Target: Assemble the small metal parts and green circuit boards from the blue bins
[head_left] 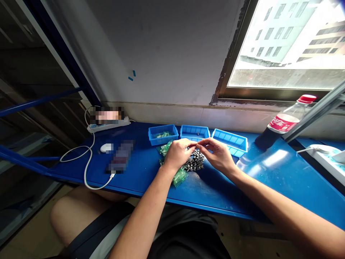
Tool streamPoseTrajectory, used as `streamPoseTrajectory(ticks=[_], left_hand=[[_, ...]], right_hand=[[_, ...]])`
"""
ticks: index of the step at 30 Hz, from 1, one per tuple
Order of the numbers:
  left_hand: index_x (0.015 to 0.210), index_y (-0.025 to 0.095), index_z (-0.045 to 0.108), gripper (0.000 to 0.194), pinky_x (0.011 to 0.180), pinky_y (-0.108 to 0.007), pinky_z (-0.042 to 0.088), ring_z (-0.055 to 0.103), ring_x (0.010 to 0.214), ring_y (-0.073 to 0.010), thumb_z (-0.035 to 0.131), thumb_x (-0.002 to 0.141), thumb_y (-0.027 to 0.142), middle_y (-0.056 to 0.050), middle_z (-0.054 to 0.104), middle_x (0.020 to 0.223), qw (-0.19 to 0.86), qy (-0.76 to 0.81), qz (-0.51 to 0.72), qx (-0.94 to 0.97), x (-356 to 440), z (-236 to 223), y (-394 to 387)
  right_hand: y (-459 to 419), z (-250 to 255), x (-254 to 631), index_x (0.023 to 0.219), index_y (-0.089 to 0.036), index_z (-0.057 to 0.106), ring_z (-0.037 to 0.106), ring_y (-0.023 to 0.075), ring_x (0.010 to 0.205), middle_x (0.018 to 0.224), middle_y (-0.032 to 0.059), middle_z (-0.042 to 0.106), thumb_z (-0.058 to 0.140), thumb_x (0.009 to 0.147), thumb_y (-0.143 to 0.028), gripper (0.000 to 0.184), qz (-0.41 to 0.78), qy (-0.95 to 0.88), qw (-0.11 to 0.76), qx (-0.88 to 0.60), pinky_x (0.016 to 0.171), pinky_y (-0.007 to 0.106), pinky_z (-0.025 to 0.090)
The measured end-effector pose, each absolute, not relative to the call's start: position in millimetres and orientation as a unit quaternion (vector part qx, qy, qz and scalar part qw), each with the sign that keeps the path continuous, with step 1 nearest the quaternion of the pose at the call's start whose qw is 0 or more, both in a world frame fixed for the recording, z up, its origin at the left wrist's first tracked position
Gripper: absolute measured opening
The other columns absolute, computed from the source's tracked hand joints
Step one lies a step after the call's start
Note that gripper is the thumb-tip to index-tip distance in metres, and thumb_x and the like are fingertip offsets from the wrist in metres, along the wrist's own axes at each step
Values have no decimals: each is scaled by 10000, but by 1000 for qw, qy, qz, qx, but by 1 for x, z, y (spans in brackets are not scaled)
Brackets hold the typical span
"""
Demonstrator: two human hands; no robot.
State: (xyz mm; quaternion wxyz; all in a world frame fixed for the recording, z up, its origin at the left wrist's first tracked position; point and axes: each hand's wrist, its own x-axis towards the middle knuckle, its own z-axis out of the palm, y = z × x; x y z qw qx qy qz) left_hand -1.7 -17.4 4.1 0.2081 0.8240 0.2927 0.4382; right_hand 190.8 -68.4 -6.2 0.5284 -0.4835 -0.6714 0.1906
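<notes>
My left hand (178,153) and my right hand (216,153) meet at the fingertips above a heap of small dark and silvery metal parts (196,162). Both are closed in a pinch; whatever sits between the fingers is too small to make out. Green translucent plastic pieces (179,177) lie beside the metal parts, partly under my left wrist, and more show behind that hand. Just beyond my hands stand three blue trays: the left tray (163,141) holds green pieces, the middle tray (194,128) has a small dark part in it, and the right tray (244,143) is partly hidden by my right hand.
A cola bottle (283,124) stands at the right near the window. To the left are a blurred phone-like object (121,156) with a white cable (88,172), a white rounded item (105,148) and a power strip (109,125). Another power strip (323,156) lies far right.
</notes>
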Motion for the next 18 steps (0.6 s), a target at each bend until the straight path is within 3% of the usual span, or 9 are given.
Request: streamPoseTrajectory(ticks=[4,9,12,18], left_hand=[[1033,222,843,220,814,-324,651,782,891,-204,773,885,75,-38,830,977,203,293,429,830,-2,4,-18],[1106,216,805,252,873,-338,649,788,948,-206,720,915,76,-45,828,1054,206,301,452,814,0,5,-19],[1138,208,792,215,908,-349,643,787,976,-211,691,959,142,-55,827,1086,204,305,447,816,1,8,-21],[1031,208,832,220,836,-332,634,794,940,-227,662,1025,348,-53,841,1015,210,334,413,821,-1,13,-25]], right_hand=[[-68,-8,191,977,-235,739,765,229,818,928,62,793,766,946,-450,219,225,-662,524,-486,771,394,646],[-64,-11,191,1036,-246,705,753,225,844,971,58,776,749,933,-376,171,239,-669,524,-470,791,401,646],[-64,-9,191,1105,-249,716,724,218,821,979,62,751,708,946,-325,176,203,-677,523,-476,764,400,632],[-66,-6,192,1033,-254,732,731,223,827,985,62,754,721,963,-371,137,179,-684,527,-471,770,406,626]])
